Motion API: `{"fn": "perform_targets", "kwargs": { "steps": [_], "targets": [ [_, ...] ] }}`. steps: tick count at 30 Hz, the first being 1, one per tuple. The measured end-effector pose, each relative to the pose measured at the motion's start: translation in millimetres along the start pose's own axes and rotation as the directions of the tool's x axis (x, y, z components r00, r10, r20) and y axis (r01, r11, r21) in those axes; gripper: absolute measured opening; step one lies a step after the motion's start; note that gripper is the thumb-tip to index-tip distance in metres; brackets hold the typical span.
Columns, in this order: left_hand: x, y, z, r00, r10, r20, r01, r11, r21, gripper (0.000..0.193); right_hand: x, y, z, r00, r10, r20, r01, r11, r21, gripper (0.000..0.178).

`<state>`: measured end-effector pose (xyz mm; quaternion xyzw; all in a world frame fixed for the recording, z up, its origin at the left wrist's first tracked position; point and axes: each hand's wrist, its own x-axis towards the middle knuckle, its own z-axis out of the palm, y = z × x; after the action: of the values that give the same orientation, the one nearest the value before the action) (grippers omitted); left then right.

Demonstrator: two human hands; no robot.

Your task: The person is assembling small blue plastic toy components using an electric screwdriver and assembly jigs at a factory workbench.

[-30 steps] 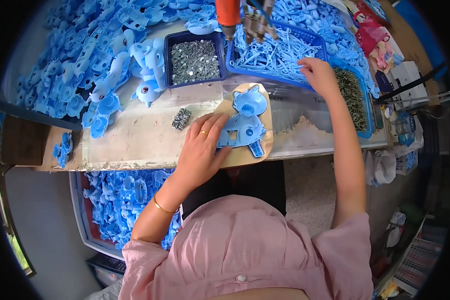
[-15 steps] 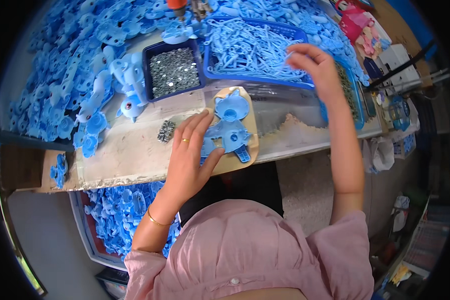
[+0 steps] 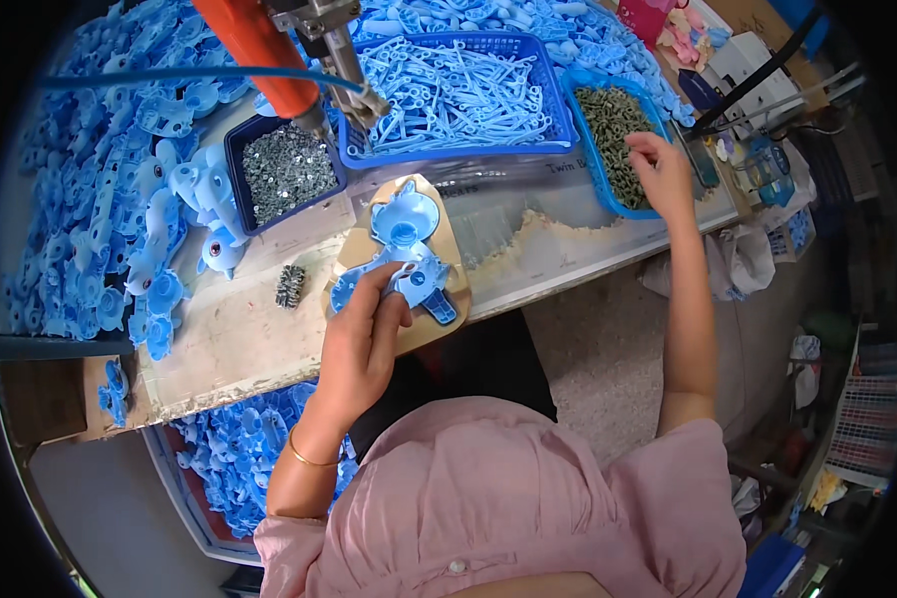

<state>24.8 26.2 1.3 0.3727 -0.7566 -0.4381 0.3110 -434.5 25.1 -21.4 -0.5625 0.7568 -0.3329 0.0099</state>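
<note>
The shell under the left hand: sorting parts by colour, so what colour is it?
Light blue plastic shell, pressed by the left hand; the head view shows it.

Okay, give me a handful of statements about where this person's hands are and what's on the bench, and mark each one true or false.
1. The left hand rests on a blue plastic part lying on a tan board. True.
2. The right hand is in the basket of long blue strips. False: it reaches into the bin of small dark green pieces to the right of that basket.
3. A dark tray of small grey metal bits sits to the left of the board. True.
4. The orange-handled tool is in the left hand. False: it hangs above the bench, and no hand is on it.
</note>
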Motion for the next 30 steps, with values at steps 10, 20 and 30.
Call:
{"fn": "perform_targets", "kwargs": {
  "steps": [10, 20, 30],
  "targets": [
    [-1, 2, 3, 0.996, -0.015, 0.084, 0.018, 0.999, -0.037, 0.026, 18, 45, 9, 0.99, -0.023, 0.14, 0.017, 0.999, 0.044, 0.019],
    [4, -1, -1, 0.989, -0.144, 0.046, 0.151, 0.962, -0.226, 0.021, 17, -44, -5, 0.931, 0.05, 0.361, -0.18, 0.924, 0.336, 0.033],
    [2, -7, 0, 0.982, -0.167, 0.086, 0.188, 0.854, -0.486, 0.014, -58, -220, 47, 0.607, -0.447, 0.657, -0.183, 0.726, 0.663, 0.025]
  ]
}}
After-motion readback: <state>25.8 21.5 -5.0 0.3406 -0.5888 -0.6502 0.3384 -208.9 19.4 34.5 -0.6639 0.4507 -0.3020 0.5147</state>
